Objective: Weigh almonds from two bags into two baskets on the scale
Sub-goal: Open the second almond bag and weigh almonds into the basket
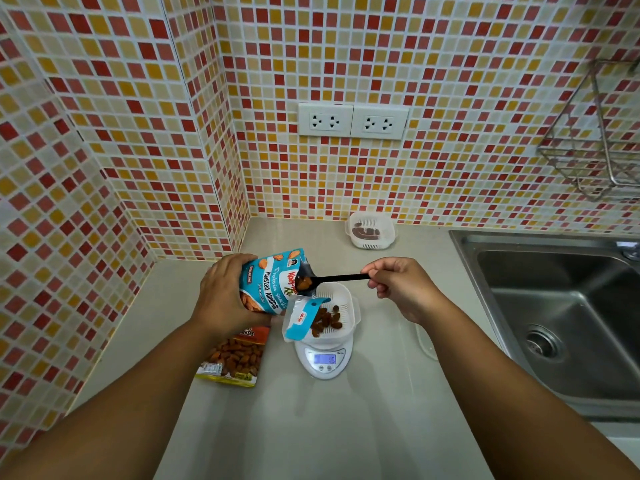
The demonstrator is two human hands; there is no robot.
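Blue "Roasted Almonds" bag (268,282) gripped by left hand (221,292); right-hand fingers (372,271) pinch black spoon (332,280).

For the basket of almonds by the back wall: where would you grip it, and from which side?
Judging by its shape, take the basket by the small tabs on its left and right rim, reaching from the front, since the tiled wall stands close behind it. It sits upright and apart from the scale, so nothing blocks that approach.

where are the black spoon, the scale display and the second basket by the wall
black spoon (341,278): head view, middle of its handle
scale display (325,359): head view, centre of the lit screen
second basket (371,242): head view, its white front wall
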